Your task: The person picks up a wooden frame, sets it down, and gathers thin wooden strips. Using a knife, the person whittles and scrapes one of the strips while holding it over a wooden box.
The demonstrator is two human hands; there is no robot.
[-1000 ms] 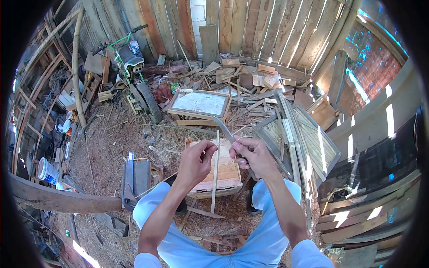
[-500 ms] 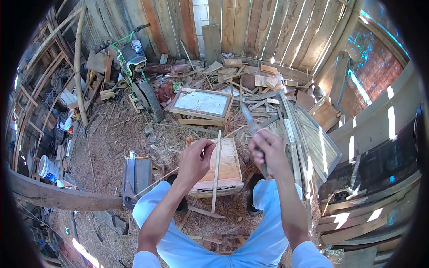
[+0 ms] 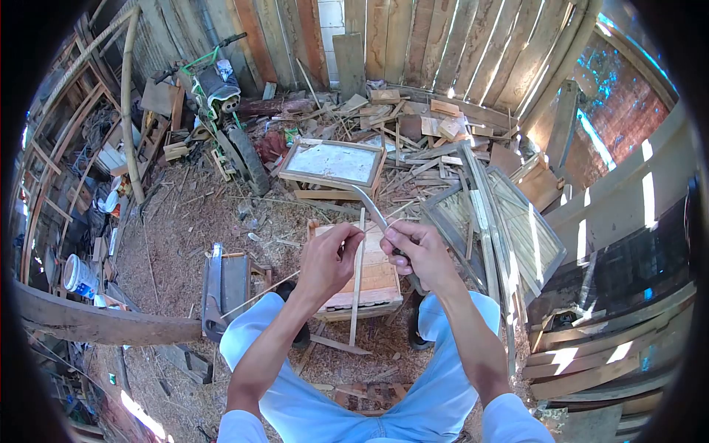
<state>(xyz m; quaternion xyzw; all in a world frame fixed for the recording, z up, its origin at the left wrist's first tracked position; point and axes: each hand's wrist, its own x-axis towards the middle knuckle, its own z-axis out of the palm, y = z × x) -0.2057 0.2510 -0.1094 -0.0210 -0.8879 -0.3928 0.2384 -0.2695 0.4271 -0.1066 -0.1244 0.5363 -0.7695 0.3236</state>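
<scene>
My left hand (image 3: 331,257) pinches a thin wooden strip (image 3: 260,294), which runs from beside my left knee up through the fingers. My right hand (image 3: 419,255) is closed round the dark handle of a knife (image 3: 375,213). The blade points up and to the left, and its base is at the strip just beyond my left fingertips; whether it touches is too small to tell. Below both hands a wooden box (image 3: 369,294) stands between my feet. A flat pale slat (image 3: 357,303) leans upright against the box.
A handsaw (image 3: 214,284) lies on a dark low stand by my left knee. Ahead is a framed white panel (image 3: 332,164) on a wooden frame. Scrap wood (image 3: 443,133) is heaped behind it, beside a small motorbike (image 3: 225,111). Long boards and a framed panel (image 3: 535,229) lie at right.
My right hand has moved left and slightly down, bringing the knife close to my left hand. The blade has swung from pointing up to up and left. My left hand has shifted slightly right.
</scene>
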